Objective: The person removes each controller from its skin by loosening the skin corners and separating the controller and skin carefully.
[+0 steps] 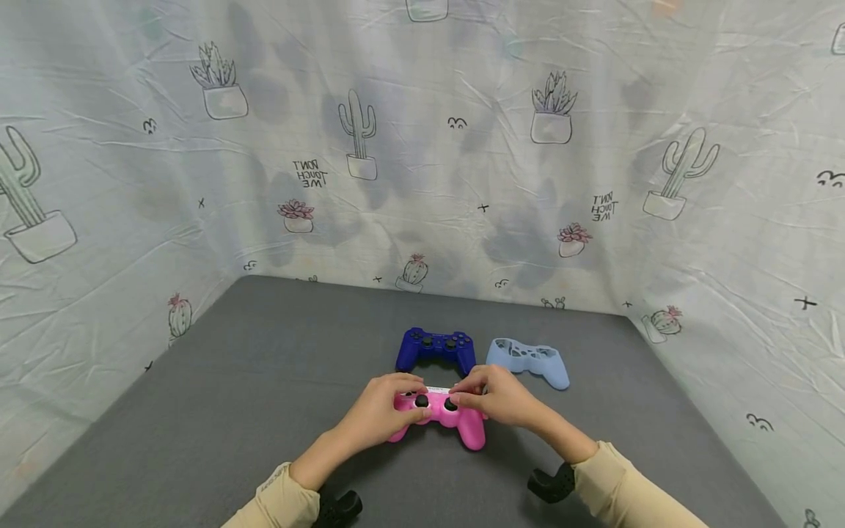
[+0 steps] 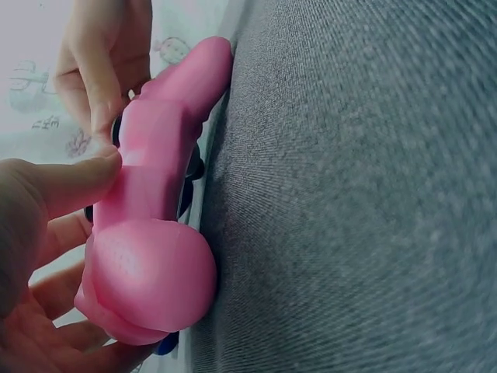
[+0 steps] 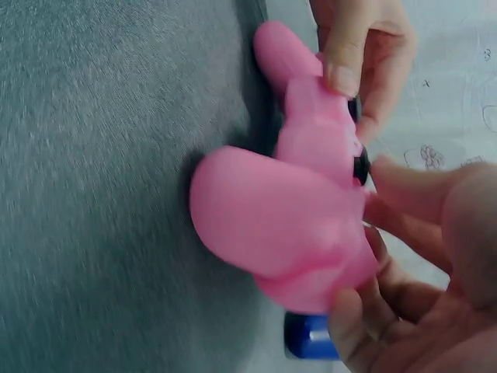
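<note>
Pink controller (image 1: 439, 412): left hand (image 1: 386, 405) and right hand (image 1: 499, 396) grip its ends. Likely light, soft rubbery skin, stiff core; best held by handles (image 1: 472, 431).

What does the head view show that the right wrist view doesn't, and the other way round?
Only the head view: the light blue shell, the tan sleeves and the top of the blue controller.

Only the right wrist view: the palm side of the right-hand grip, and the pink controller close up, side-on.

Both: the pink controller held by that grip and the left-hand grip, some blue controller, the gray surface and the plant-print curtain.
</note>
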A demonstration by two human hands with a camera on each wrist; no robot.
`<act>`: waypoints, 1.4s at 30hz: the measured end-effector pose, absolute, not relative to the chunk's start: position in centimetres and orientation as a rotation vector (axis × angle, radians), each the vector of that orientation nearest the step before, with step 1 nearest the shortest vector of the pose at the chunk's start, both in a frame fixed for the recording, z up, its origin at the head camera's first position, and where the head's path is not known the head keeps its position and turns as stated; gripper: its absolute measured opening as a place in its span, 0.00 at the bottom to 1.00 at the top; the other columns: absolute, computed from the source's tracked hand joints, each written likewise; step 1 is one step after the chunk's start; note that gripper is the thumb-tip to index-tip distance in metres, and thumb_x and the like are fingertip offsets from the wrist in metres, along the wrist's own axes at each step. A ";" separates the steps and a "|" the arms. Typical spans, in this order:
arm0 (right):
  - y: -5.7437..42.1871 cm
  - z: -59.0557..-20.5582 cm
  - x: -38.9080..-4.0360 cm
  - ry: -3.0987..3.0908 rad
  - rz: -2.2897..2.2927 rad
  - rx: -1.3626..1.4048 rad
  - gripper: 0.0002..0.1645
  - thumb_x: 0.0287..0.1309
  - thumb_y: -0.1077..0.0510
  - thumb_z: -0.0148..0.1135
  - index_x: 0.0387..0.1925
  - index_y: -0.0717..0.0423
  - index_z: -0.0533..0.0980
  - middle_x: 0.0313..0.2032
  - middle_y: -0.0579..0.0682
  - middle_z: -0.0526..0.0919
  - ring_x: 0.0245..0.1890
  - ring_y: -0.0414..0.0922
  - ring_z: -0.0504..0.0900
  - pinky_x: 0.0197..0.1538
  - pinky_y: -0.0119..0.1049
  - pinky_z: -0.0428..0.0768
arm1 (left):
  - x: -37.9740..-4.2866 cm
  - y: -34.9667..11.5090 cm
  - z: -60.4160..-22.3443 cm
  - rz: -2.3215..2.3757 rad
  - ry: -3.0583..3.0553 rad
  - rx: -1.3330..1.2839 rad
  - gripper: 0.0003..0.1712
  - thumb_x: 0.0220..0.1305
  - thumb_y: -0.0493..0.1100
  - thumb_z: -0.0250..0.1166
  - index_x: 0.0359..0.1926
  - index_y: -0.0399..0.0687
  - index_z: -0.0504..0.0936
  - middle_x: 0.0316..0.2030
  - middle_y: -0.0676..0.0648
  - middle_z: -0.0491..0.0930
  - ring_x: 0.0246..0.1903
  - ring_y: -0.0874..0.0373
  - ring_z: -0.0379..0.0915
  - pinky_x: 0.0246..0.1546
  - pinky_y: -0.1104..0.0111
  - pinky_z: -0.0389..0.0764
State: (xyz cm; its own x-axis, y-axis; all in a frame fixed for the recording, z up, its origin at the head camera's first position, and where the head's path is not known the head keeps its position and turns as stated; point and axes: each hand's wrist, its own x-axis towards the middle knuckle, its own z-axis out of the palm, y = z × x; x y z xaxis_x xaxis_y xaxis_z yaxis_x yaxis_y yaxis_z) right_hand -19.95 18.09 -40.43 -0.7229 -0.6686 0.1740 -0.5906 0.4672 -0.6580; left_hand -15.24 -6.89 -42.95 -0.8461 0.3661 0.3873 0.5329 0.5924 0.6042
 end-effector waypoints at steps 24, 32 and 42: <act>16.2 -41.4 -19.6 2.573 -1.314 -0.852 0.10 0.65 0.61 0.63 0.27 0.58 0.82 0.23 0.47 0.78 0.23 0.42 0.72 0.23 0.31 0.70 | -15.2 -7.1 -43.2 -1.140 -2.619 -0.697 0.22 0.57 0.51 0.74 0.49 0.45 0.87 0.53 0.46 0.81 0.56 0.47 0.74 0.56 0.50 0.72; 16.3 -41.2 -19.4 2.633 -1.187 -0.970 0.09 0.68 0.62 0.59 0.31 0.56 0.80 0.23 0.43 0.76 0.22 0.39 0.71 0.24 0.32 0.71 | -15.2 -6.9 -43.2 -1.135 -2.627 -0.660 0.22 0.57 0.52 0.74 0.50 0.46 0.87 0.53 0.48 0.81 0.57 0.48 0.73 0.53 0.50 0.74; 16.3 -40.9 -19.1 2.664 -1.100 -1.059 0.08 0.69 0.61 0.58 0.32 0.55 0.79 0.22 0.41 0.73 0.21 0.37 0.69 0.24 0.32 0.69 | -14.9 -7.0 -43.1 -1.105 -2.670 -0.570 0.20 0.56 0.57 0.74 0.47 0.55 0.89 0.52 0.54 0.82 0.55 0.50 0.75 0.44 0.56 0.78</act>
